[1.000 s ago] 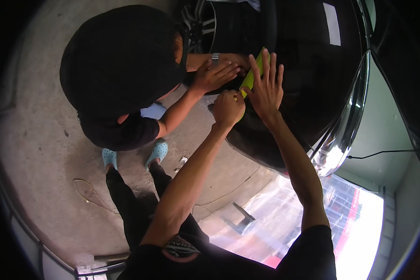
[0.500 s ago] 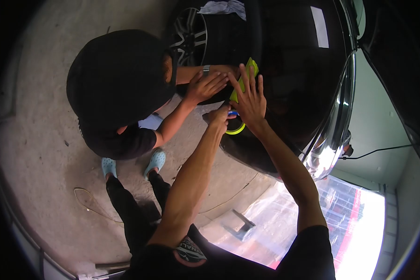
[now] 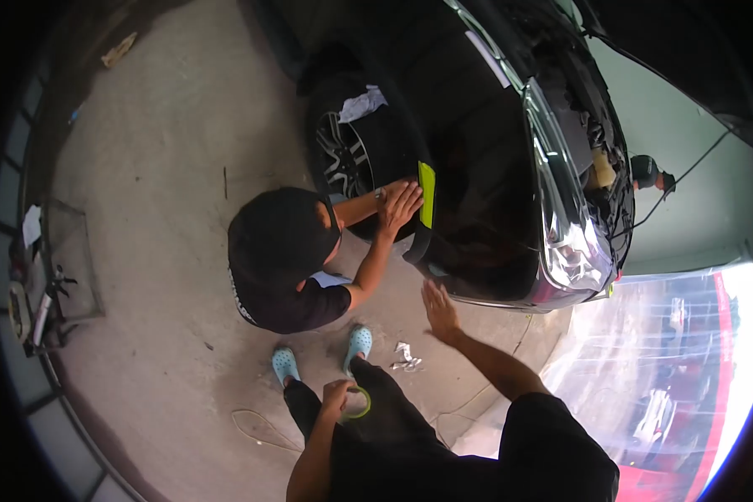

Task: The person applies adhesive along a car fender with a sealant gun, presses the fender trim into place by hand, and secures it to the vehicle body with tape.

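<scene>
A yellow-green tape strip (image 3: 427,194) lies on the dark car body (image 3: 481,167), along the edge of the wheel arch. Low in the view, my left hand (image 3: 335,398) is closed round one side of a roll of yellow-green tape (image 3: 358,402), above my dark trousers. My right hand (image 3: 440,309) is held out with its fingers extended, near the lower edge of the bumper, holding nothing. A co-worker in a black cap (image 3: 281,237) crouches by the wheel, with hands (image 3: 401,203) against the body beside the strip.
A grey cloth (image 3: 362,104) rests on the tyre above the wheel (image 3: 343,155). The engine bay (image 3: 598,142) is open. Another person (image 3: 651,172) is beyond it. White scraps (image 3: 407,357) and a thin cord (image 3: 263,435) lie on the floor. A metal frame (image 3: 75,268) stands at left.
My left hand has moved down, away from the car, with the tape roll. My right hand has come off the strip and moved down. The view has turned and widened; the strip stays on the car.
</scene>
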`<state>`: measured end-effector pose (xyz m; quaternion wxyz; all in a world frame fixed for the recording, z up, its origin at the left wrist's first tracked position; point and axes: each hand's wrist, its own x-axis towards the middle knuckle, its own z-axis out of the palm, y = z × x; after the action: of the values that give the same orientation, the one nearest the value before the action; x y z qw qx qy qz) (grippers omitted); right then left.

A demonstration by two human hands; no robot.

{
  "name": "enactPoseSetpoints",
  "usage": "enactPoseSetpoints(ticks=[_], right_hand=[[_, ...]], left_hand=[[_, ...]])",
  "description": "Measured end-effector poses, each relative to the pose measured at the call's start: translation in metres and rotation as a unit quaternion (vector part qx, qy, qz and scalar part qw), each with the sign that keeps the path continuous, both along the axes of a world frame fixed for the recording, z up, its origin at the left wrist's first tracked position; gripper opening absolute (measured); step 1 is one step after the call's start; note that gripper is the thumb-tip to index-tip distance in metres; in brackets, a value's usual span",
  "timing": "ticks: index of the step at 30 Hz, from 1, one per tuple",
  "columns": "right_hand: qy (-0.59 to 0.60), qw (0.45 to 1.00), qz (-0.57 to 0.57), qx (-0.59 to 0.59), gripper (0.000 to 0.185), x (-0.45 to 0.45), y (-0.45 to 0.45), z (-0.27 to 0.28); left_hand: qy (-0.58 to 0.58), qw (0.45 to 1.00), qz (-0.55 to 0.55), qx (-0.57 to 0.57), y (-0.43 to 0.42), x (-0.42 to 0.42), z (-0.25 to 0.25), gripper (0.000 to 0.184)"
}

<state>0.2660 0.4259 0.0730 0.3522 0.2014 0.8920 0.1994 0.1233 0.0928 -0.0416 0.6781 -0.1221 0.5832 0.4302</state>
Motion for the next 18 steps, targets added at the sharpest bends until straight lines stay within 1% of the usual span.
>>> enactPoseSetpoints(ticks=[1, 2, 3, 4, 5, 6, 7, 8, 9, 10, 11, 12, 14, 16, 17, 18], right_hand=[[0.002, 0.997, -0.04, -0.064, 0.13, 0.034, -0.045, -0.023], [0.016, 0.985, -0.123, -0.122, 0.125, 0.065, -0.098, -0.046], [0.02, 0.959, -0.221, -0.177, 0.119, 0.077, -0.152, -0.039], [0.028, 0.915, -0.334, -0.222, 0.113, 0.085, -0.2, -0.035], [0.073, 0.842, -0.466, -0.262, 0.105, 0.093, -0.244, -0.036], [0.179, 0.739, -0.598, -0.254, 0.093, 0.101, -0.29, -0.04], [0.129, 0.676, -0.661, -0.299, 0.08, 0.107, -0.309, -0.055], [0.159, 0.601, -0.743, -0.248, 0.077, 0.108, -0.33, -0.055], [0.186, 0.515, -0.814, -0.195, 0.074, 0.111, -0.352, -0.058], [0.186, 0.594, -0.747, -0.233, 0.068, 0.139, -0.374, -0.115], [0.217, 0.518, -0.792, -0.24, 0.059, 0.168, -0.397, -0.168], [0.242, 0.434, -0.841, -0.213, 0.052, 0.145, -0.396, -0.119], [0.236, 0.518, -0.777, -0.268, 0.048, 0.121, -0.387, -0.045], [0.355, 0.512, -0.758, -0.193, 0.048, 0.113, -0.398, -0.049], [0.412, 0.504, -0.744, -0.152, 0.047, 0.112, -0.402, -0.06], [0.442, 0.47, -0.748, -0.158, 0.047, 0.11, -0.406, -0.073]], left_hand=[[0.034, 0.999, 0.004, -0.009, -0.024, -0.028, 0.004, 0.018], [0.073, 0.997, -0.001, -0.015, -0.05, -0.056, 0.004, 0.016], [0.095, 0.995, 0.011, -0.013, -0.076, -0.083, 0.002, 0.016], [0.139, 0.99, 0.023, -0.025, -0.109, -0.101, -0.021, 0.016], [0.203, 0.976, -0.044, -0.065, -0.149, -0.127, -0.046, 0.016], [0.284, 0.95, -0.117, -0.052, -0.199, -0.149, -0.095, 0.023], [0.367, 0.911, -0.185, -0.049, -0.234, -0.17, -0.112, 0.032], [0.376, 0.881, -0.263, -0.115, -0.251, -0.187, -0.087, 0.034], [0.376, 0.843, -0.343, -0.176, -0.264, -0.206, -0.051, 0.037], [0.437, 0.758, -0.479, -0.067, -0.287, -0.227, -0.033, 0.037], [0.398, 0.743, -0.524, -0.124, -0.294, -0.239, -0.027, 0.038], [0.449, 0.688, -0.545, -0.165, -0.304, -0.244, -0.024, 0.038], [0.443, 0.637, -0.61, -0.161, -0.3, -0.252, -0.003, 0.042], [0.44, 0.669, -0.574, -0.168, -0.288, -0.25, 0.01, 0.043], [0.438, 0.686, -0.556, -0.17, -0.282, -0.249, 0.016, 0.044], [0.44, 0.667, -0.589, -0.123, -0.277, -0.249, 0.02, 0.045]])
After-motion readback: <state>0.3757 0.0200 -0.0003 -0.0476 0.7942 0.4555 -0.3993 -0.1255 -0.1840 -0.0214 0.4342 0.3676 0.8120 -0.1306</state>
